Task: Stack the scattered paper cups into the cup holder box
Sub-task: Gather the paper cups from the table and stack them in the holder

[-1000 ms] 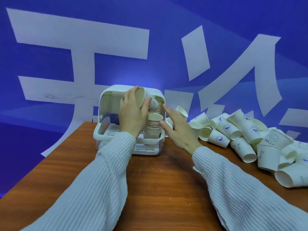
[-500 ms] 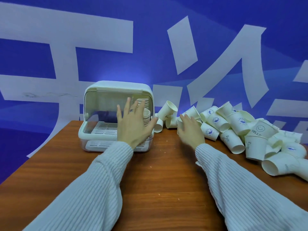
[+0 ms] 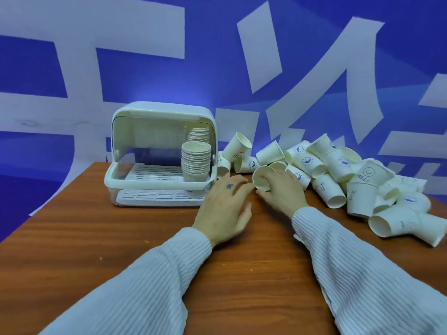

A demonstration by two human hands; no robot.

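Table (image 3: pixel 101 250): reddish-brown wood-grain top, smooth, with a few pale specks.
Cup holder box (image 3: pixel 159 151): rounded white plastic shell with the front open, a clear lower tray and a slatted white rack inside; it stands at the table's far edge.
Stacked cups (image 3: pixel 196 160): two nested columns of ribbed-looking rims at the box's right end, one in front and one taller behind.
Scattered paper cups (image 3: pixel 338 170): cream, tapered paper cups, many lying on their sides in a heap right of the box, some printed with blue logos, "HELLO" or "HI".
Right hand (image 3: pixel 281 189): fingers curled around one paper cup (image 3: pixel 263 178) at the heap's near edge, its round mouth facing the camera.
Left hand (image 3: pixel 223 209): empty, fingers spread, just beside the right hand; a small blue mark sits on its back.
Sleeves (image 3: pixel 135 291): pale, finely ribbed knit.
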